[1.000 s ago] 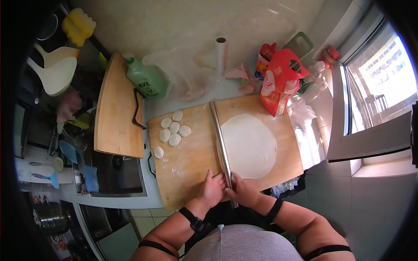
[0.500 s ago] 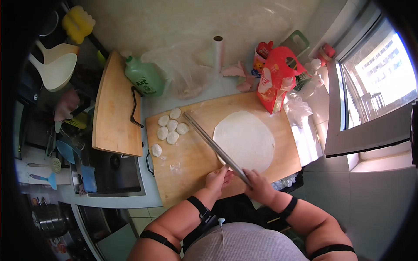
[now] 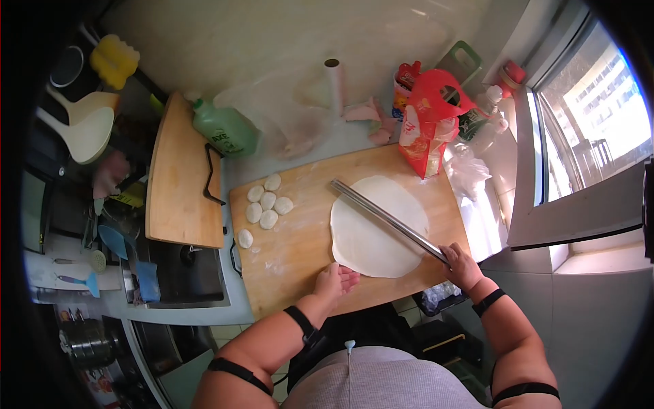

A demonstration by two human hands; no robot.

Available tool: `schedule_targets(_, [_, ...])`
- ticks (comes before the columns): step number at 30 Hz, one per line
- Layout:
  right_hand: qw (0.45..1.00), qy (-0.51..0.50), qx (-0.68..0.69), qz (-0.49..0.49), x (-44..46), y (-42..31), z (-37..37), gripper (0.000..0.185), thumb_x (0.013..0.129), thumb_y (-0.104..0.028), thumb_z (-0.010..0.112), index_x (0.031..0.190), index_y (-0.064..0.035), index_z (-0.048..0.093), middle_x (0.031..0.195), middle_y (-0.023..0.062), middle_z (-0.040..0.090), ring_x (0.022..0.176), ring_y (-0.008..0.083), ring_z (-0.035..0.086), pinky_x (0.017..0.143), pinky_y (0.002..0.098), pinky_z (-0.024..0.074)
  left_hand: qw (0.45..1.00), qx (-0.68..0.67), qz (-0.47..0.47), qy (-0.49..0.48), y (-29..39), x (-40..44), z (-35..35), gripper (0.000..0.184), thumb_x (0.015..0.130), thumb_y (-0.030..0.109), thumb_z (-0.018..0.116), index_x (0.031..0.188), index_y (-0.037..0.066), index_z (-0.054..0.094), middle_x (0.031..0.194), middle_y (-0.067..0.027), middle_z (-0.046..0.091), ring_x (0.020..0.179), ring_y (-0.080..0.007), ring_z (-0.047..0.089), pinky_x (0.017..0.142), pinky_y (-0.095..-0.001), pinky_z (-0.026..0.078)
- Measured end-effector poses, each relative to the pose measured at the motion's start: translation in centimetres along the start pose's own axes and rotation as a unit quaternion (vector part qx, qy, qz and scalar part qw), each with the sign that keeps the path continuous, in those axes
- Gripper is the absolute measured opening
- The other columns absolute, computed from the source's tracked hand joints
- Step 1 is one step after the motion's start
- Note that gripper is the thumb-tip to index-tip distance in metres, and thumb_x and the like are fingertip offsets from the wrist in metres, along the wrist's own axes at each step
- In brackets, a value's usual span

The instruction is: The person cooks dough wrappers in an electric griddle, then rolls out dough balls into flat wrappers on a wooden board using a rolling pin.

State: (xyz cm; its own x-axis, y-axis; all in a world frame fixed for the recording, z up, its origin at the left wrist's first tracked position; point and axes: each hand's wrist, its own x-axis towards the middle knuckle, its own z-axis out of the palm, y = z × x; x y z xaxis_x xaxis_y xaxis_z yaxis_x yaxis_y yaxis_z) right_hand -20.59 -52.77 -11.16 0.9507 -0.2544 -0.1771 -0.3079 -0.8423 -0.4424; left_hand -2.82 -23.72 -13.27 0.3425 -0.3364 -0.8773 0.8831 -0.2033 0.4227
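A round, thin sheet of dough (image 3: 368, 238) lies on the wooden board (image 3: 286, 273). Across it slants a metal rolling pin (image 3: 392, 221), its far end near the sheet's upper left edge. My right hand (image 3: 463, 267) is closed around the pin's near end, at the right side of the board. At the sheet's lower left edge is my left hand (image 3: 335, 281), thumb and forefinger pinched on the dough rim while the other fingers extend to the right. Several small dough pieces (image 3: 268, 203) sit in a cluster on the board's left part.
Behind the board stand a green detergent bottle (image 3: 225, 129), a cling film roll (image 3: 334, 88) and a red bag (image 3: 429, 129). An upright wooden board (image 3: 180, 177) and a sink (image 3: 184, 279) are to the left. An open window (image 3: 593, 123) is at the right.
The rolling pin and my right hand have moved right, so the pin now lies across the dough sheet. My left hand has shifted slightly left and down, staying at the dough's edge.
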Motion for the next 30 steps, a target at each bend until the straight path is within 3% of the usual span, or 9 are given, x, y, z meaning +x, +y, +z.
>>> schedule_targets(2, [1.0, 0.017, 0.018, -0.019, -0.2, 0.1, 0.1, 0.046, 0.075, -0.006, 0.058, 0.121, -0.0058, 0.052, 0.1, 0.0153, 0.053, 0.091, 0.0354, 0.059, 0.079, 0.0415, 0.0519, 0.999, -0.03, -0.001, 0.011, -0.6, -0.4, 0.8, 0.032, 0.097, 0.033, 0.049, 0.102, 0.002, 0.057, 0.098, -0.0088, 0.066, 0.089, -0.0195, 0.064, 0.079, -0.0316, 0.052])
schedule_targets(4, [0.999, 0.023, 0.032, -0.009, -0.4, 0.1, 0.6, 0.046, 0.075, -0.006, 0.058, 0.121, -0.0057, 0.052, 0.1, 0.0155, 0.053, 0.091, 0.0355, 0.059, 0.079, 0.0414, 0.0518, 0.876, 0.309, 0.355, -0.108, -2.1, -0.5, 2.3, 0.034, 0.096, 0.033, 0.05, 0.106, 0.001, 0.054, 0.104, -0.0121, 0.064, 0.094, -0.0237, 0.063, 0.082, -0.0364, 0.051])
schedule_targets(5, [0.999, 0.03, 0.045, 0.0, -0.3, 0.0, 0.9, 0.046, 0.075, -0.006, 0.059, 0.121, -0.0056, 0.051, 0.1, 0.0156, 0.053, 0.092, 0.0355, 0.059, 0.079, 0.0413, 0.0516, 0.876, 0.31, 0.354, -0.105, -2.2, -0.3, 3.0, 0.034, 0.096, 0.033, 0.05, 0.106, 0.001, 0.054, 0.104, -0.0121, 0.064, 0.094, -0.0237, 0.063, 0.082, -0.0364, 0.051])
schedule_targets(8, [0.997, 0.048, 0.066, 0.009, -0.2, -0.7, 0.8, 0.047, 0.075, -0.006, 0.059, 0.122, -0.0056, 0.05, 0.1, 0.0156, 0.053, 0.091, 0.0357, 0.059, 0.078, 0.0414, 0.0518, 0.508, 0.67, 0.541, -0.008, -0.3, 0.3, 5.5, 0.064, 0.087, 0.039, 0.059, 0.137, 0.003, 0.041, 0.149, -0.016, 0.03, 0.14, -0.029, 0.026, 0.113, -0.0506, 0.02])
schedule_targets(9, [0.997, 0.048, 0.066, 0.011, -0.2, -0.6, 0.9, 0.047, 0.075, -0.006, 0.059, 0.122, -0.0056, 0.05, 0.1, 0.0156, 0.053, 0.091, 0.0357, 0.059, 0.078, 0.0414, 0.0518, 0.527, 0.721, 0.45, -0.002, -0.3, 2.1, 5.2, 0.074, 0.087, 0.039, 0.059, 0.144, 0.002, 0.03, 0.156, -0.0149, 0.015, 0.145, -0.0296, 0.011, 0.115, -0.0512, 0.008])
schedule_targets(20, [0.992, 0.009, -0.014, -0.122, 1.6, 2.4, 0.5, 0.044, 0.076, -0.011, 0.062, 0.12, -0.009, 0.056, 0.096, 0.0099, 0.055, 0.09, 0.0278, 0.06, 0.08, 0.0367, 0.0498, 0.52, 0.729, 0.406, 0.182, 1.8, 1.4, -3.8, 0.083, 0.081, 0.042, 0.065, 0.145, 0.004, 0.028, 0.154, -0.0195, 0.018, 0.144, -0.0329, 0.013, 0.114, -0.0548, 0.009])
schedule_targets(22, [0.987, 0.018, -0.031, -0.154, 2.5, 2.6, 0.4, 0.043, 0.076, -0.011, 0.061, 0.118, -0.0098, 0.058, 0.095, 0.0087, 0.056, 0.09, 0.0263, 0.06, 0.079, 0.0361, 0.0495, 0.474, 0.686, 0.546, 0.078, 0.9, -0.1, -2.4, 0.057, 0.078, 0.03, 0.07, 0.126, 0.007, 0.051, 0.136, -0.0148, 0.044, 0.129, -0.0321, 0.04, 0.107, -0.0493, 0.031])
schedule_targets(25, [0.977, 0.018, -0.068, -0.201, 3.7, 2.9, -0.1, 0.041, 0.075, -0.012, 0.061, 0.116, -0.0119, 0.061, 0.094, 0.0066, 0.057, 0.09, 0.024, 0.059, 0.08, 0.0355, 0.0485, 0.489, 0.659, 0.571, -0.037, 0.2, -0.5, 0.2, 0.026, 0.075, 0.023, 0.071, 0.097, 0.012, 0.063, 0.105, -0.0053, 0.058, 0.101, -0.0258, 0.056, 0.086, -0.0396, 0.046])
schedule_targets(30, [0.973, 0.018, -0.089, -0.211, 4.9, 3.0, -1.9, 0.042, 0.073, -0.01, 0.059, 0.115, -0.015, 0.063, 0.095, 0.0061, 0.057, 0.091, 0.0239, 0.058, 0.082, 0.0376, 0.0463, 0.484, 0.665, 0.568, -0.029, 1.0, 0.8, 2.0, 0.009, 0.078, 0.021, 0.067, 0.08, 0.014, 0.061, 0.082, -0.0009, 0.054, 0.084, -0.0211, 0.056, 0.073, -0.0359, 0.046])
